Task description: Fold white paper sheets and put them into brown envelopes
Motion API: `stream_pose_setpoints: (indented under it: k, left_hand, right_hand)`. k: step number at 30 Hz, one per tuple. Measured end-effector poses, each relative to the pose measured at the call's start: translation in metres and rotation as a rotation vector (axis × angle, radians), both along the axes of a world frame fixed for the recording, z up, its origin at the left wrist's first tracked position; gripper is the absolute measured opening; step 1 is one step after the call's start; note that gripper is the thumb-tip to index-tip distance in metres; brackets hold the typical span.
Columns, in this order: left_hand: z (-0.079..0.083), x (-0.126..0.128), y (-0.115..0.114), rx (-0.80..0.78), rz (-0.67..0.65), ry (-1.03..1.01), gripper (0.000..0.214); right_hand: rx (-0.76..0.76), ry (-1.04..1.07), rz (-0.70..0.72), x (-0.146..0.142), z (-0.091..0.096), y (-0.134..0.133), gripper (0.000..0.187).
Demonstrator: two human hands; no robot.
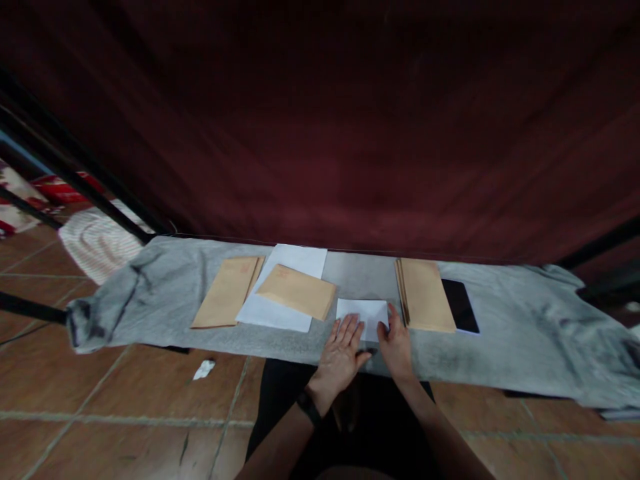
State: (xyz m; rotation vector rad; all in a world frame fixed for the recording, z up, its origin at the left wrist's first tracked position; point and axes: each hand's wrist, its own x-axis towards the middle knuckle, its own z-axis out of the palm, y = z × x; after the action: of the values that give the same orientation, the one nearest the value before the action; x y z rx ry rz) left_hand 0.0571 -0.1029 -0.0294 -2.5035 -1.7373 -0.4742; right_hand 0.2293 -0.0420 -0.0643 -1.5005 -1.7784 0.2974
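Note:
A small white sheet of paper (367,311), which looks folded, lies on the grey cloth in front of me. My left hand (340,353) presses flat on its left part with the fingers stretched out. At the right edge, my right hand (397,343) has its thumb and fingers bent around the paper's side. Left of the hands, a brown envelope (300,290) rests at a slant on a stack of larger white paper (275,319). Close to my right hand is a stack of brown envelopes (427,297).
More brown envelopes (225,293) lie at the left. A dark phone (461,307) sits partly beneath the right stack. Grey cloth (515,320) covers the narrow bench, backed by a dark red curtain (340,167). Black metal bars (30,307) stand at the left.

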Motion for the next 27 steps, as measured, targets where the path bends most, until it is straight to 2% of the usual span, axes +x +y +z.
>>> stream_pose_setpoints:
  k: [4, 7, 9, 11, 14, 16, 21, 27]
  left_hand:
    - [-0.008, 0.001, 0.004, -0.022, -0.041, 0.049, 0.071]
    - [-0.006, -0.001, 0.004, -0.034, -0.059, 0.068, 0.072]
    - [-0.004, -0.002, 0.004, -0.041, -0.070, 0.073, 0.072]
    - [-0.003, -0.002, 0.004, -0.048, -0.078, 0.072, 0.072]
    - [-0.004, -0.002, 0.004, -0.049, -0.086, 0.065, 0.071]
    - [-0.005, -0.003, 0.004, -0.049, -0.092, 0.056, 0.070]
    - [-0.006, -0.005, 0.003, -0.064, -0.094, 0.018, 0.070]
    - [-0.005, -0.014, 0.000, -0.049, -0.004, -0.012, 0.073]
  right_hand:
    - [-0.007, -0.035, -0.033, 0.000, 0.003, -0.002, 0.053]
    - [0.009, -0.124, -0.084, -0.003, 0.008, -0.003, 0.054]
    - [0.044, -0.170, -0.062, -0.004, 0.011, -0.004, 0.053]
    - [0.063, -0.208, 0.067, -0.006, 0.014, -0.004, 0.051]
    - [0.028, -0.314, 0.338, -0.009, 0.016, -0.005, 0.048]
    - [0.001, -0.386, 0.397, -0.010, 0.017, -0.005, 0.048]
    - [-0.002, -0.447, 0.352, -0.011, 0.017, -0.007, 0.049]
    - [0.006, -0.444, 0.264, -0.014, 0.014, -0.009, 0.048]
